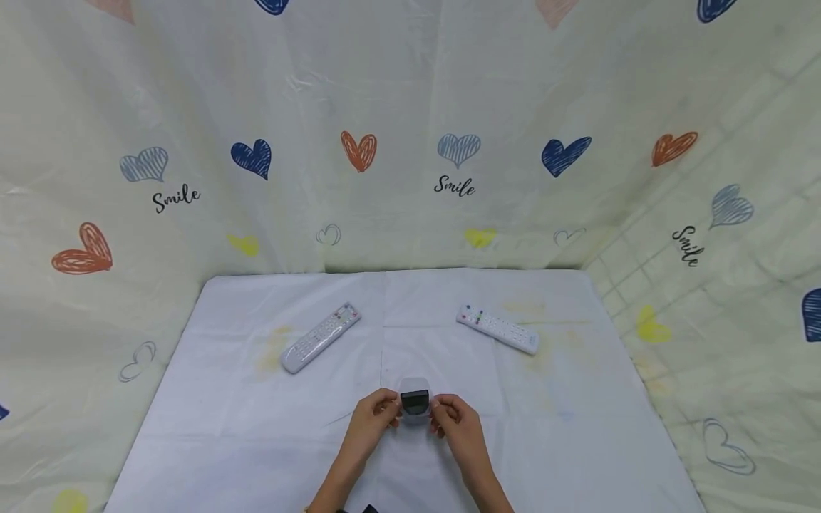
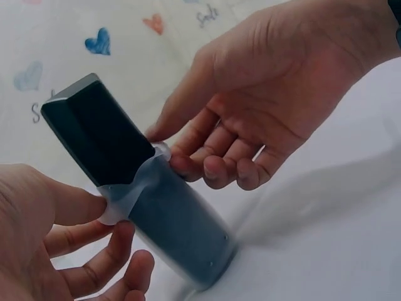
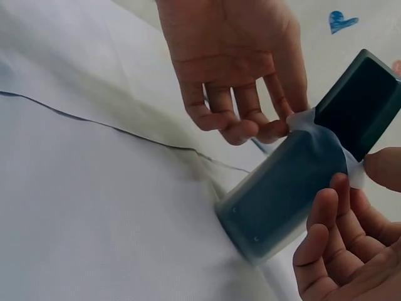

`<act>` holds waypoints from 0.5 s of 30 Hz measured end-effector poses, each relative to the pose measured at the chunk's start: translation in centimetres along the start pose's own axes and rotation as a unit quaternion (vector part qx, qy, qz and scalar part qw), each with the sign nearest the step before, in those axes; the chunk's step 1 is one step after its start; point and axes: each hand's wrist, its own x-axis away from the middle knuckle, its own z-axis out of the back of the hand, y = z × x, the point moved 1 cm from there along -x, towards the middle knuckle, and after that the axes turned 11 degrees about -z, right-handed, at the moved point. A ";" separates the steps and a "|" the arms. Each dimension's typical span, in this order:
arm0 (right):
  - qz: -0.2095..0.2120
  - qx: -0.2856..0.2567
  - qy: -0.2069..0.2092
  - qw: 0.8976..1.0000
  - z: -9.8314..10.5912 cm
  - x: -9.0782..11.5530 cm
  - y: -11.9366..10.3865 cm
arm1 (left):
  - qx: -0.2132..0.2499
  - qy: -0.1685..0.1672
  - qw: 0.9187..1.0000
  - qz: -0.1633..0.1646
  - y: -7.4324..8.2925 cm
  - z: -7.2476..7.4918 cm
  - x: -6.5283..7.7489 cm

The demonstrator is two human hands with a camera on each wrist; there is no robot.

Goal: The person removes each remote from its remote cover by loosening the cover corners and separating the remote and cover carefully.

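A dark remote control, seen from its plain side, stands tilted on the cloth at the table's front middle. Its lower part sits inside a translucent soft sleeve, while the upper part sticks out bare. My left hand pinches the sleeve's rim on one side between thumb and fingers. On the opposite side, my right hand pinches the rim likewise. In the right wrist view the sleeve's mouth is stretched and folded out around the remote, and its bottom end meets the cloth.
Farther back on the white-clothed table lie two light remotes: one at the left and another white remote at the right. A heart-printed curtain hangs behind the table and along its sides.
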 end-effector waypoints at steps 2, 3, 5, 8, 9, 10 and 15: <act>-0.002 0.001 -0.003 1.000 0.0 -0.1 0.0 | -0.014 0.007 1.000 -0.002 0.0 -0.1 0.1; -0.002 0.002 -0.004 1.000 0.0 -0.1 0.1 | -0.021 0.011 1.000 -0.003 -0.1 -0.1 0.1; -0.003 0.003 -0.007 1.000 0.1 -0.1 0.1 | -0.032 0.019 0.999 -0.006 -0.2 -0.3 0.2; -0.002 0.006 -0.009 1.000 0.1 -0.1 0.0 | -0.051 0.035 0.998 -0.012 -0.3 -0.6 0.2; -0.001 0.007 -0.009 1.000 0.1 -0.1 0.0 | -0.058 0.039 0.997 -0.014 -0.3 -0.7 0.2; 0.000 0.007 -0.009 1.000 0.1 0.0 0.0 | -0.062 0.043 0.997 -0.016 -0.4 -0.8 0.2; 0.016 0.004 -0.001 1.000 0.2 0.0 -0.1 | -0.080 0.045 0.996 -0.020 -0.7 -1.4 -0.1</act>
